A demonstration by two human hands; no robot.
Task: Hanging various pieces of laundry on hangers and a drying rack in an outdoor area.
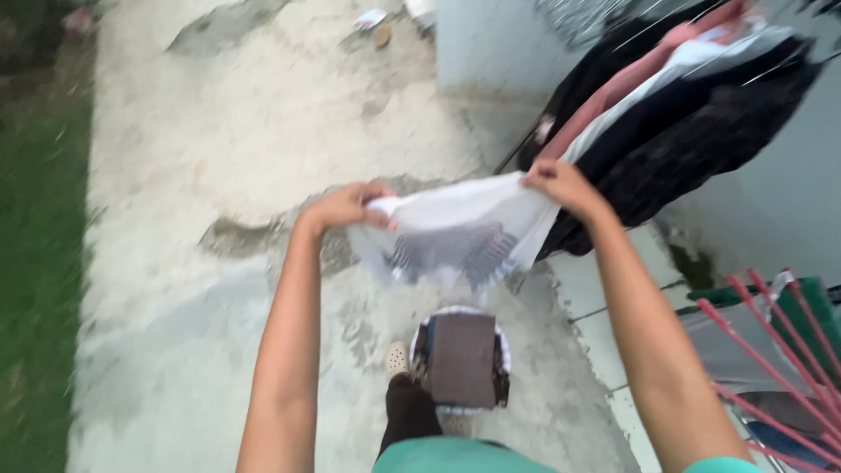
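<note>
Both my hands hold up a white garment [455, 232] with a dark striped print, stretched between them at chest height. My left hand [346, 208] grips its left edge and my right hand [561, 186] grips its right edge. The cloth hangs down between my arms. Right below it on the ground stands a white laundry basket [502, 342] holding a folded brown cloth [462, 359]. My foot in a light shoe [397, 357] is beside the basket.
A drying rack with dark, pink and white clothes [674, 114] hangs at the upper right, close to my right hand. Red rods [771, 350] and a green object [819, 307] sit at the lower right. Rough concrete ground [219, 175] spreads left, with grass [39, 263] along its edge.
</note>
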